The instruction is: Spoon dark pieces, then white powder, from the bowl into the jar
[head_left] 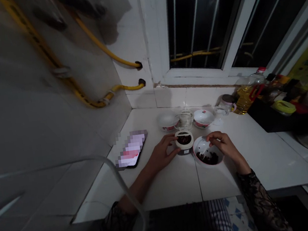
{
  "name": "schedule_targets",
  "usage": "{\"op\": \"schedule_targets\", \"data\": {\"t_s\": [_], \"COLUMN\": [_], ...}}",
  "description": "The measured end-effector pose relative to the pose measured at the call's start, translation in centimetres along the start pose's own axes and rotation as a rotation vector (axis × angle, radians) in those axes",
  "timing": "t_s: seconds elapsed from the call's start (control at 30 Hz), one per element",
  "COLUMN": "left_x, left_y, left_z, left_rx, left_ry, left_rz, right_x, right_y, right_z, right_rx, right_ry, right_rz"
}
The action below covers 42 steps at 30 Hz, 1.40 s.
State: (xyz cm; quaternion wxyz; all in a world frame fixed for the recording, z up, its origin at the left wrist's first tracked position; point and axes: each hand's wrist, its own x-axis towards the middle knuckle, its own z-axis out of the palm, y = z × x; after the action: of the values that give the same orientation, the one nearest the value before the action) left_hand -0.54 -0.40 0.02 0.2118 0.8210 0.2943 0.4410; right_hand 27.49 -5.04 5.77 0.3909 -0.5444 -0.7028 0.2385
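Pale cable (125, 186) loops up front. Left hand (163, 153) holds the jar (185, 150), thumb and fingers against its side; right hand (221, 142) pinches a spoon (203, 154) (clear-looking) in the bowl (199, 144) just beside. Probably mid-scooping dark food (212, 158); next calls for a level spoon.

Passage lay over the counter (269, 161) right of the right hand (222, 143). Farther out, a black box (263, 117) blocked it.
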Motion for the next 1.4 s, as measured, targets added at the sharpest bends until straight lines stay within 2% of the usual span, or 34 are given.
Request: {"op": "schedule_targets", "data": {"t_s": [0.1,0.2,0.27,0.37,0.53,0.97,1.27,1.4], "left_x": [0.01,0.03,0.03,0.01,0.00,0.12,0.16,0.14], "left_y": [-0.02,-0.12,-0.19,-0.22,-0.16,-0.12,0.10,-0.06], "left_z": [0.02,0.02,0.03,0.06,0.13,0.08,-0.10,0.02], "left_rx": [0.003,-0.005,-0.014,-0.015,-0.010,-0.013,-0.008,-0.007], "left_ry": [0.003,0.004,0.002,-0.003,0.011,-0.002,-0.010,0.000], "left_rz": [0.005,-0.002,-0.007,-0.010,0.003,0.000,0.008,0.007], "right_x": [0.05,0.01,-0.04,-0.17,-0.40,-0.11,0.06,0.57], "right_y": [0.52,0.65,0.50,0.16,-0.12,0.00,0.47,0.45], "right_z": [-0.11,0.09,0.38,0.74,0.70,0.32,0.24,-0.09], "right_rx": [0.049,-0.069,-0.140,-0.120,0.047,0.241,0.318,0.308], "right_ry": [0.053,0.122,0.110,0.041,0.010,0.215,0.244,0.276], "right_rz": [0.040,-0.035,-0.088,-0.100,-0.019,0.232,0.259,0.217]}}
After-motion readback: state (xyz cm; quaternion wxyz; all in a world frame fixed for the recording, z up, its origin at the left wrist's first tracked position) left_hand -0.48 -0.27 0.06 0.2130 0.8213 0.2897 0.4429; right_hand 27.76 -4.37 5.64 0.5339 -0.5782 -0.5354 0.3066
